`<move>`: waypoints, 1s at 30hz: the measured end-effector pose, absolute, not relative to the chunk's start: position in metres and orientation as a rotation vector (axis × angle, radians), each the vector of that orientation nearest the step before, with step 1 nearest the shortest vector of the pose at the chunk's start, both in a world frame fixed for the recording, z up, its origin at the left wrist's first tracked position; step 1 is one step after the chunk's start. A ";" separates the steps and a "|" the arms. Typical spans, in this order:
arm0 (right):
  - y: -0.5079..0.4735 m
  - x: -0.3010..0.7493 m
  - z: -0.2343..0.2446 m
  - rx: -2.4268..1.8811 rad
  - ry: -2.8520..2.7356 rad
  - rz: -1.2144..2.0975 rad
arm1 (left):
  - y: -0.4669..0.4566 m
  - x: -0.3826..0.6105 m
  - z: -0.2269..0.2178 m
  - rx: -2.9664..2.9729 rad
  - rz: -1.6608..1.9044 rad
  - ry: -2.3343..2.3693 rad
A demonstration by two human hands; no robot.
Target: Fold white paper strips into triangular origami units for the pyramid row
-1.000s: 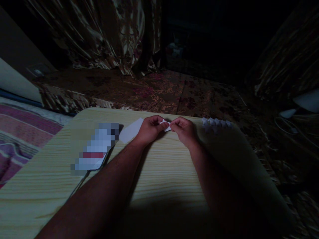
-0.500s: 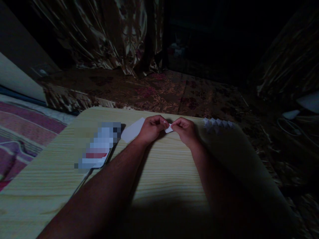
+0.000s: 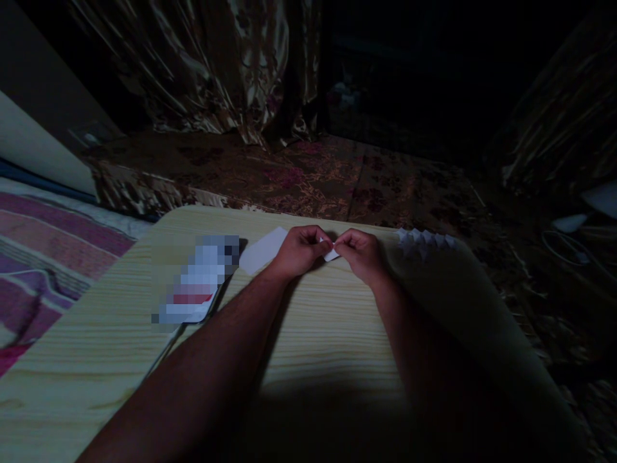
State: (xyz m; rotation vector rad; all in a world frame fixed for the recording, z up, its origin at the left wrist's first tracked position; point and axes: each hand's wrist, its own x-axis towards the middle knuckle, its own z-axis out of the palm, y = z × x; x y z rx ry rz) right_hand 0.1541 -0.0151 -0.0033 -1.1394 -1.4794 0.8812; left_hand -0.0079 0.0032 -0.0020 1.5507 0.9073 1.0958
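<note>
Between my two hands is a small piece of white paper (image 3: 331, 255), close above the far part of the wooden table. My left hand (image 3: 303, 251) pinches its left side with thumb and fingers. From the right, my right hand (image 3: 359, 253) pinches the same paper, its fingertips almost touching those of the left. Most of the paper is hidden by the fingers, so its folds do not show. A larger white sheet of paper (image 3: 263, 249) lies flat just left of my left hand. To the right, several small white folded paper pieces (image 3: 424, 239) stand grouped at the table's far edge.
On the left of the light wooden table (image 3: 332, 328) lies a phone-like device (image 3: 202, 283), its face blurred out, with a cable at its near end. A striped bed cover (image 3: 62, 238) is at the left. Patterned cloth (image 3: 308, 170) and curtains (image 3: 241, 71) are behind.
The fingertips of both hands have come closer together on the small paper, and less of it shows. The whole view has shifted slightly.
</note>
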 end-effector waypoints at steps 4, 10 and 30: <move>-0.015 0.153 -0.003 -1.130 -1.460 0.866 | 0.003 -0.007 -0.001 1.533 1.104 0.911; -0.017 0.153 0.001 -1.173 -1.411 0.854 | 0.003 -0.006 0.000 1.494 1.130 0.941; -0.014 0.155 -0.002 -1.156 -1.438 0.869 | 0.003 -0.006 -0.002 1.530 1.179 1.013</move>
